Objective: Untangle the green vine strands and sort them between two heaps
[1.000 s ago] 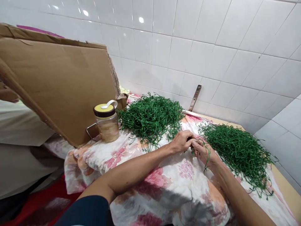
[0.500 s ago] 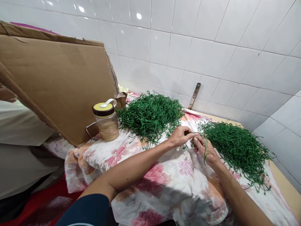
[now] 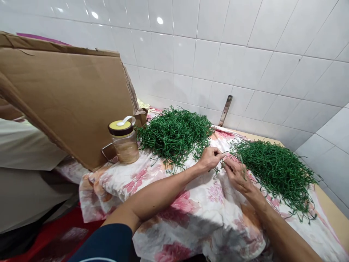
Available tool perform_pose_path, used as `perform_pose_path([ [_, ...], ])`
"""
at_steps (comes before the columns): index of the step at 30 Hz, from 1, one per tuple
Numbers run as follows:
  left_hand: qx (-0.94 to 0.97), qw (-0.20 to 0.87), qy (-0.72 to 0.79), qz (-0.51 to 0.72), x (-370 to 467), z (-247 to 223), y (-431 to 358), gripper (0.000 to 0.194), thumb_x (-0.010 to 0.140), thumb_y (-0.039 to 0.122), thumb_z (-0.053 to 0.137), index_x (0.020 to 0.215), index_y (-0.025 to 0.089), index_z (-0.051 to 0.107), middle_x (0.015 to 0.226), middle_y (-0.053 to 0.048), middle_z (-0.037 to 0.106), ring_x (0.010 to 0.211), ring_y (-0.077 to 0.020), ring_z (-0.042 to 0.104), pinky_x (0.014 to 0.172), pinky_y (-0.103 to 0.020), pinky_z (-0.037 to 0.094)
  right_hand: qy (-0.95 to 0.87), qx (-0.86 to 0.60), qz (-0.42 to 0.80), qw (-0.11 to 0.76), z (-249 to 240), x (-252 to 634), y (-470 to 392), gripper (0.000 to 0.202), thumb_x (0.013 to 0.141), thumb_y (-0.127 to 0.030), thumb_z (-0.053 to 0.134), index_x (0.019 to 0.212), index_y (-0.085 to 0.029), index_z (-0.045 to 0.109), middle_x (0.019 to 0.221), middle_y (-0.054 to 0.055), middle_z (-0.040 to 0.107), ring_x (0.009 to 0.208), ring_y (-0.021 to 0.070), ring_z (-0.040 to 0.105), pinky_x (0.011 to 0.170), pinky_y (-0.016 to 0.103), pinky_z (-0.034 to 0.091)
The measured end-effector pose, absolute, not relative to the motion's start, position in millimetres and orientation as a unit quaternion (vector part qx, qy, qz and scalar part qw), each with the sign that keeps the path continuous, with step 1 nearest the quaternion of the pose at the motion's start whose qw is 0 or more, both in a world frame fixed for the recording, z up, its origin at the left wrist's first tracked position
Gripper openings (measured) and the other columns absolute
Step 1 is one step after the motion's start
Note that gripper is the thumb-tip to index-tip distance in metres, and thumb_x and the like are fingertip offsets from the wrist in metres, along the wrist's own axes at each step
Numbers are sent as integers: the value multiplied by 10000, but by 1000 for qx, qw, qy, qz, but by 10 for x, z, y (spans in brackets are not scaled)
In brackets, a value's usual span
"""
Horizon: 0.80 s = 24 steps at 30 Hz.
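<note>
Green strand [image 3: 227, 152] sideways at hands [image 3: 209, 159]

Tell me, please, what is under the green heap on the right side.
Under the right green heap, floral cloth shows along the near edge; a tan tabletop shows beyond the cloth. What the heap's middle covers cannot be seen.

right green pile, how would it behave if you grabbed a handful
The right green pile would likely lift as a springy tangle, since its thin, curled strands interlock. It is probably light, being loosely heaped. Strands at its edge might drop off.
</note>
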<state>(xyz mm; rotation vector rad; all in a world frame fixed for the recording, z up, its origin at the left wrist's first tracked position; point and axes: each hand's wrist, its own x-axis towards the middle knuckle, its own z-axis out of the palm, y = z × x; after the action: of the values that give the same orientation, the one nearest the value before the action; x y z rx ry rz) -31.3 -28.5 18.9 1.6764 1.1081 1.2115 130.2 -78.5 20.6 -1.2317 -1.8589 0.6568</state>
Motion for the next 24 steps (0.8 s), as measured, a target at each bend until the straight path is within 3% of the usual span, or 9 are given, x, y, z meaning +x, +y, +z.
perform_pose_path([
  [4,692,246,456,503,-413,259,-238,178,821,253,655,672,156,663,691,-20,647,659,-140,523,641,-269,380,-812,-426,187,352,249,1180,-979,301,945,-358,562,671,-234,544,604,0,490,573,161,421,610,312,265],
  [7,661,248,486,514,-588,332,-127,200,822,257,661,653,153,642,647,-4,619,633,-133,515,640,-264,382,-854,-349,239,304,324,1019,-1125,258,992,-342,523,775,-238,617,664,10,565,595,163,488,615,302,327],
  [14,623,381,419,540,-634,300,-54,368,860,505,637,730,161,638,594,36,576,499,-94,517,514,-207,387,-723,-405,306,468,490,1204,-940,336,984,-510,562,865,-231,708,629,10,555,598,175,509,611,315,411],
  [17,604,411,427,533,-595,256,-64,383,864,524,621,748,159,633,597,23,602,470,-98,539,462,-198,398,-667,-428,337,508,480,1349,-843,379,927,-572,631,818,-219,713,595,6,530,558,158,460,541,303,367],
  [21,602,436,421,519,-598,250,-67,391,895,535,578,797,159,622,641,9,643,409,-96,553,401,-199,380,-562,-467,423,535,478,1440,-738,463,849,-652,689,802,-192,706,507,-41,428,446,95,291,427,265,196],
  [24,598,445,421,517,-603,267,-69,395,893,543,585,806,158,612,646,22,624,375,-81,537,376,-193,348,-481,-436,495,577,583,1582,-646,432,762,-612,797,848,-200,700,528,-67,425,431,68,225,401,238,166],
])
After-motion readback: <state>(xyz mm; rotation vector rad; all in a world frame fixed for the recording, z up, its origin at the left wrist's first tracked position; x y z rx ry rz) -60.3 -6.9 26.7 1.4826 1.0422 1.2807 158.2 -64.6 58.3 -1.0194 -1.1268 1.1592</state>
